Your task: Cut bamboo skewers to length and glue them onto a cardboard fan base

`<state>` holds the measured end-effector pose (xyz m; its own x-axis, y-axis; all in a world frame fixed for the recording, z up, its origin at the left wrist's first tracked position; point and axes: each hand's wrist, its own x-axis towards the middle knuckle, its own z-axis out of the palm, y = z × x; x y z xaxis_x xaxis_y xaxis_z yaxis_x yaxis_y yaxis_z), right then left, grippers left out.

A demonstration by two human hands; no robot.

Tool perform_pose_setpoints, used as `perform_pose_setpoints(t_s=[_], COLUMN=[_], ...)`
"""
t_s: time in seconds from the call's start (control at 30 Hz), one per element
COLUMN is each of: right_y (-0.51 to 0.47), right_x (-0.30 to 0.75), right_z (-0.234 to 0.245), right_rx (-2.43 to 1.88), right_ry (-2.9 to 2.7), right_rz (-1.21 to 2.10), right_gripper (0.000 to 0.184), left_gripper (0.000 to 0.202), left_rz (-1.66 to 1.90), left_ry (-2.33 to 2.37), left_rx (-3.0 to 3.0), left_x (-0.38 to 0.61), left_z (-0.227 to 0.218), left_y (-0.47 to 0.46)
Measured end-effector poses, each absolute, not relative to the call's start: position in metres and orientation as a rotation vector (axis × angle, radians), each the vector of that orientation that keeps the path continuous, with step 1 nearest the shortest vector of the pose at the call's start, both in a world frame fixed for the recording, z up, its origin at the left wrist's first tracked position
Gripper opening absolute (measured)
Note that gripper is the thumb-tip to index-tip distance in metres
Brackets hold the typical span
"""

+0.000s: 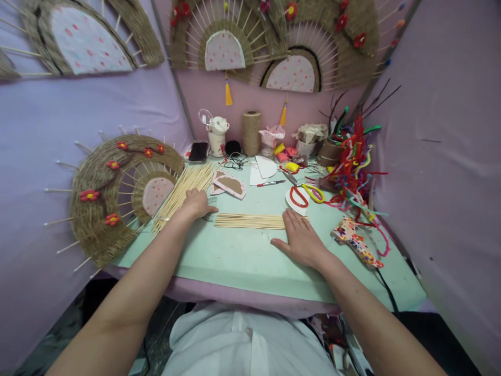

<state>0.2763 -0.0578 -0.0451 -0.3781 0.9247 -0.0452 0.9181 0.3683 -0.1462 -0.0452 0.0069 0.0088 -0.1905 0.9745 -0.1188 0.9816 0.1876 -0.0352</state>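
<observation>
A flat row of thin wooden skewers (250, 221) lies across the middle of the pale green table (235, 261). My right hand (300, 241) rests flat and open on the table, its fingertips touching the right end of that row. My left hand (198, 203) lies at the left end of the row, fingers curled down on the lower end of a larger loose pile of skewers (186, 189). I cannot make out whether those fingers pinch a skewer.
A woven jute fan with red flowers (113, 193) leans at the left. Red and yellow scissors (307, 194), a red pen (271, 183), pink card pieces (229, 184), a twine spool (251, 132), pipe cleaners (354, 167) and a patterned glue gun (354, 241) crowd the back and right.
</observation>
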Motion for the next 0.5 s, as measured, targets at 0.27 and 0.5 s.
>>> perform_pose_setpoints(t_s=[0.27, 0.5], right_y=[-0.058, -0.059], right_x=[0.276, 0.275], right_z=[-0.043, -0.04], right_rx=[-1.731, -1.744], right_ry=[-2.559, -2.56], right_rz=[0.24, 0.253], right_gripper=[0.095, 0.094], left_gripper=[0.045, 0.036], left_rz=[0.171, 0.863], left_ry=[2.408, 1.908], left_rx=[1.781, 1.783], left_x=[-0.059, 0.006], left_z=[0.021, 0.035], left_y=[0.005, -0.019])
